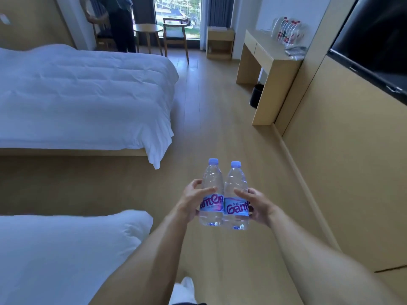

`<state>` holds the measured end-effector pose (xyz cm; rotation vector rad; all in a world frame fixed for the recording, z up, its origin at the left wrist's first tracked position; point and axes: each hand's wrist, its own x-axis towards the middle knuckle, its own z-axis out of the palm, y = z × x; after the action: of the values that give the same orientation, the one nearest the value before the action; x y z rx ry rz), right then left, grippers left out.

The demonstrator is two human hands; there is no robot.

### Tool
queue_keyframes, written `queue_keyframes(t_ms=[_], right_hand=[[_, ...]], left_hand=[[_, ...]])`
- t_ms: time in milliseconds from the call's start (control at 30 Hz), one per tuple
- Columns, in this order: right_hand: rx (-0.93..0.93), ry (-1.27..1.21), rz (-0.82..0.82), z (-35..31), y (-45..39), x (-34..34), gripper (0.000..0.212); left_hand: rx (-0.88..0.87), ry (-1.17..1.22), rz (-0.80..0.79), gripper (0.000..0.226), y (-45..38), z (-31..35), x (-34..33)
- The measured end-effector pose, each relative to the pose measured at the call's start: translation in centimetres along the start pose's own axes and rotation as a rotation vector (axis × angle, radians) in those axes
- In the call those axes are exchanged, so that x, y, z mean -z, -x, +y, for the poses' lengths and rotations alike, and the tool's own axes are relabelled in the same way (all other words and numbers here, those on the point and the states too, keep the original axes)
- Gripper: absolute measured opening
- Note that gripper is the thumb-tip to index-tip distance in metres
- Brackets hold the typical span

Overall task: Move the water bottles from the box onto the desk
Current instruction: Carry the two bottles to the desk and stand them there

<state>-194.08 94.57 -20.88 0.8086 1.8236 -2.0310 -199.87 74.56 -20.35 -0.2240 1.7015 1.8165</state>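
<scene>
While both arms reach forward over the wood floor [211,119], two clear water bottles sit upright side by side, touching. Left bottle [211,194], right bottle [236,197], both with pale blue caps and blue-pink labels.

Left hand [193,200] wraps the left bottle from its outer side: thumb across the front just above the label, fingers curled round the back, fingertip showing near the shoulder. Right hand [256,204] does the same on the right bottle: thumb laid on the front at label height, fingers curled behind. Each hand grips its own bottle; bottles are pressed between the two hands. Bottoms hang free, nothing under them but floor well below.

Desk [267,60] stands ahead and to the right, against the wall, well apart from the bottles. Far end of its top holds a cluster of red-capped bottles [287,31] in clear plastic wrap; near end of the top shows bare wood. Black bin [257,95] under the desk.

Open floor lane runs from the hands to the desk. Bed [83,95] with white duvet borders the lane on the left, wall panelling and a dark screen [374,40] on the right. Second white bed [66,256] at lower left. Round table [148,28] and chair [176,29] by the window; another person [121,23] stands near them.
</scene>
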Motion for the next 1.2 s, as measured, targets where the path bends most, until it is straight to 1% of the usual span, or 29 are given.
queue_keyframes(t_ms=[100, 233, 367, 500, 667, 767, 933, 1200], right_hand=[[0.025, -0.026, 0.017, -3.5, -3.7, -1.3, 0.053], [0.028, -0.058, 0.039, -7.1, -8.1, -1.9, 0.043], [0.036, -0.066, 0.042, -10.6, -12.7, -1.8, 0.042], [0.040, -0.068, 0.030, -13.7, -17.8, -1.4, 0.041], [0.031, -0.077, 0.006, -18.0, -25.8, -0.8, 0.044], [0.027, -0.086, -0.016, -21.3, -31.2, -0.2, 0.047], [0.012, -0.080, -0.068, -27.4, -38.9, 1.6, 0.045], [0.014, -0.042, -0.099, -35.3, -48.2, 3.6, 0.050]], left_hand=[[-0.001, -0.002, -0.042, 0.046, -4.2, 4.0, 1.7], [-0.004, -0.059, -0.069, 0.039, -9.2, 7.8, 2.8], [0.001, -0.102, -0.060, 0.038, -13.9, 10.8, 3.3], [-0.002, -0.109, -0.053, 0.048, -19.0, 13.4, 3.4], [-0.014, -0.096, -0.028, 0.052, -26.8, 16.7, 3.8], [-0.026, -0.108, 0.015, 0.054, -32.3, 19.5, 3.7], [-0.011, -0.085, 0.067, 0.074, -40.4, 24.9, 2.9], [-0.012, -0.040, 0.074, 0.073, -50.1, 31.4, 2.2]])
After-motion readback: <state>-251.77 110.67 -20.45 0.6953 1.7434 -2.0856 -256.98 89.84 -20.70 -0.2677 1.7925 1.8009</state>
